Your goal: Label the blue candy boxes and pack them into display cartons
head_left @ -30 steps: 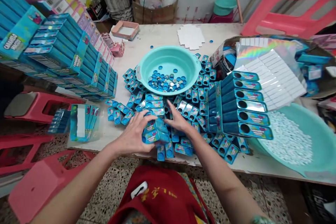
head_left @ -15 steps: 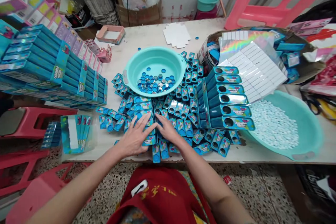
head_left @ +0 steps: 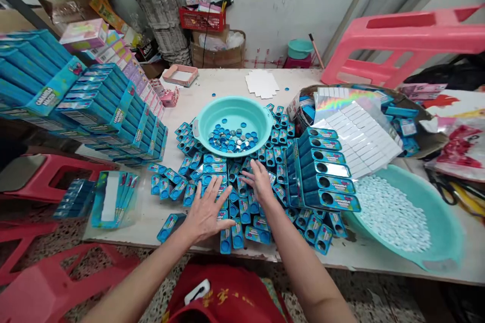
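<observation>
Many small blue candy boxes [head_left: 243,207] with round holes or lids in their ends lie in a loose pile at the table's front. My left hand [head_left: 206,212] rests palm down, fingers spread, over a row of these boxes. To its right, my right hand [head_left: 259,184] hovers over or touches the pile with its fingers apart; contact is hard to make out. Behind both hands a turquoise basin [head_left: 235,107] holds blue and silver round caps [head_left: 235,140]. A strapped block of blue boxes [head_left: 322,169] stands right of my right hand.
Tall stacks of packed blue boxes [head_left: 109,106] rise at the left. A second basin [head_left: 447,227] with pale blue tablets [head_left: 394,214] stands at the right, below a carton [head_left: 428,131] topped by white label sheets [head_left: 361,136]. A pink stool [head_left: 401,35] is behind.
My right hand has moved away from the left, its fingers opening. The left hand stays over the boxes with fingers more spread. The camera has tilted up, so the scene sits lower.
</observation>
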### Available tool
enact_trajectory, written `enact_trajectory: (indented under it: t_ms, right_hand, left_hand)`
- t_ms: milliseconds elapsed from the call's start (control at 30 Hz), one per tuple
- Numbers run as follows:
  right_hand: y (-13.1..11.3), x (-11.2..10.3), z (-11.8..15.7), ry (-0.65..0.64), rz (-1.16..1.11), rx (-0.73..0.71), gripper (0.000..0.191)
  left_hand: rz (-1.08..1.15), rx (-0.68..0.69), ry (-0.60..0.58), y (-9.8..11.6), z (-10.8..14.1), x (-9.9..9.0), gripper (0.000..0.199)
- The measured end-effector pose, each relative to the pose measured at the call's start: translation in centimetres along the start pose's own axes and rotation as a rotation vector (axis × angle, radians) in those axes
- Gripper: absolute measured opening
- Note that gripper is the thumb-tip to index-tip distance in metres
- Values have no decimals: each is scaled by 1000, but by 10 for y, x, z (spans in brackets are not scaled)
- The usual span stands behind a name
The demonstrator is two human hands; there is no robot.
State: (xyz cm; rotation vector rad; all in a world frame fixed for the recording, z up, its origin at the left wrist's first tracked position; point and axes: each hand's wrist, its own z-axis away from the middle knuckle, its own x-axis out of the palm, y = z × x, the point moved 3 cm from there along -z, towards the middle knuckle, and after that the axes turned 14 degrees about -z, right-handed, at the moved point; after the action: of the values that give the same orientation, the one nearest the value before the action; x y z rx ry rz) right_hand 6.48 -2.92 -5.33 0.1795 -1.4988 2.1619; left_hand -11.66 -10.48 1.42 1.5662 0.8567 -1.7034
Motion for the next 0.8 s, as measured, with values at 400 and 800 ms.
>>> enact_trajectory:
  t_ms: [400, 800]
  right_hand:
    - [27, -10, 71, 109, 169, -100, 62]
    - [-31, 43, -16, 179, -98, -140, 64]
  left_hand:
    - [658, -664, 284, -101, 90, 19, 54]
    - [1614, -896, 29, -149, -122, 34, 52]
